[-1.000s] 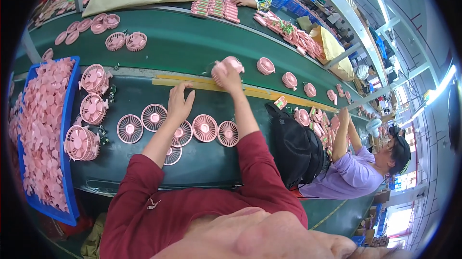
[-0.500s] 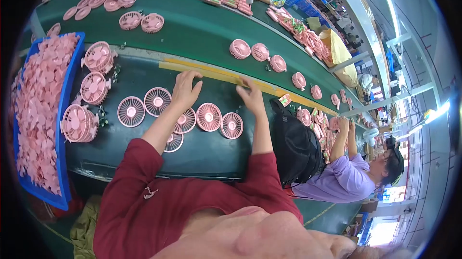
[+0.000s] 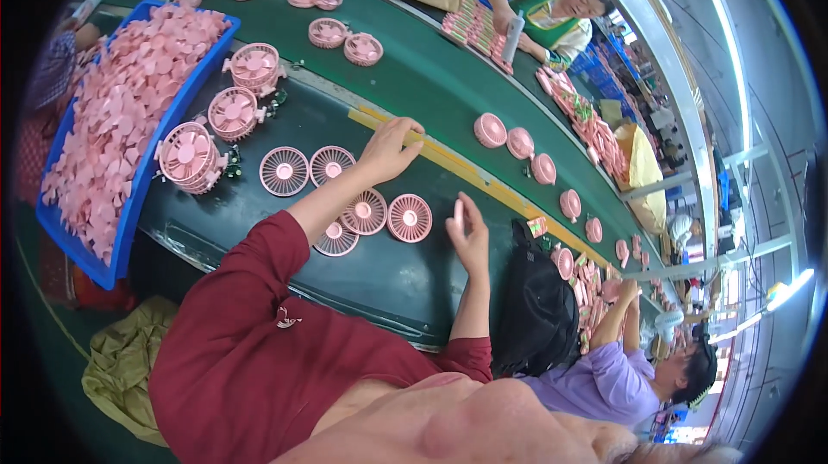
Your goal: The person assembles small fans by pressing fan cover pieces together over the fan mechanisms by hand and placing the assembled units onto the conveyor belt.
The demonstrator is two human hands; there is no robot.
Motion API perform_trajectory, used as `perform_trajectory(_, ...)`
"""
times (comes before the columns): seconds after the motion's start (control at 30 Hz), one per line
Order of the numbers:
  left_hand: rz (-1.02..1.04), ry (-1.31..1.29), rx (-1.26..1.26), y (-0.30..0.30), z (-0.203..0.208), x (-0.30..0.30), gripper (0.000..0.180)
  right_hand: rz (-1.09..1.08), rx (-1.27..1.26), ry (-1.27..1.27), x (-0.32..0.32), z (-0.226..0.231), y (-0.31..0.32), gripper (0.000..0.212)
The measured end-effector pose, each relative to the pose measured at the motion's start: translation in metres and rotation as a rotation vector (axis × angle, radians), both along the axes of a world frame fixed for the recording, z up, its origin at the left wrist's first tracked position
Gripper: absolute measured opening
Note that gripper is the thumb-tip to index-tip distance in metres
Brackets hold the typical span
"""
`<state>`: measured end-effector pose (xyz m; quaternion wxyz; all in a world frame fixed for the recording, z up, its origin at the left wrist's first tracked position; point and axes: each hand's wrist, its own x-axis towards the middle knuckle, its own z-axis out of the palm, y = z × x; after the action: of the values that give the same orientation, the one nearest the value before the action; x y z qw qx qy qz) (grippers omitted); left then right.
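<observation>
My left hand (image 3: 391, 153) is over the far part of the dark work surface, fingers loosely curved and thumb apart, with nothing visible in it. My right hand (image 3: 470, 240) is to the right of the row. Its fingers pinch a pale pink piece, seen nearly edge-on, that looks like a round fan grille (image 3: 458, 212). Below and between my arms lie several slotted pink fan grilles, among them one nearest my right hand (image 3: 409, 217), one overlapping another (image 3: 364, 211), and one at the left (image 3: 284, 171). My left forearm partly covers the middle ones.
Pink fan housings with blades (image 3: 189, 156) stand left, beside a blue bin (image 3: 129, 235) of pink fan blades. A green conveyor belt (image 3: 414, 89) carries fan parts past yellow tape (image 3: 448, 158). A black backpack (image 3: 539, 309) sits right; co-workers are beyond it and across the belt.
The view has swung, shifting the scene rightward. The rightmost grille has left the table, and my right hand has closed from open fingers into a pinch. My left hand stays raised.
</observation>
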<state>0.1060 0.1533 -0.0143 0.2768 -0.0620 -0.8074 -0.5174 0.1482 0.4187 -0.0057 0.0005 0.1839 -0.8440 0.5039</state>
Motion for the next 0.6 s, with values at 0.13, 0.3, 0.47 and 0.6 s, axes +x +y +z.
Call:
perform_trajectory(0.13, 0.134, -0.066, -0.077, -0.023, 0.016, -0.029, 0.04, -0.004, -0.386, -0.123, -0.039, 0.001, -0.011, 0.04)
perform_trajectory(0.3, 0.372, -0.178, -0.128, -0.076, 0.01, -0.087, 0.055, 0.035, -0.459, -0.186, -0.074, -0.017, -0.046, 0.038)
perform_trajectory(0.47, 0.594, -0.272, -0.145, -0.112, -0.002, -0.128, 0.054, -0.087, -0.247, 0.11, -0.095, -0.04, -0.067, 0.032)
perform_trajectory(0.6, 0.48, -0.491, -0.258, -0.124, -0.001, -0.15, 0.045, -0.025, 0.132, 0.406, -0.089, -0.047, -0.077, 0.034)
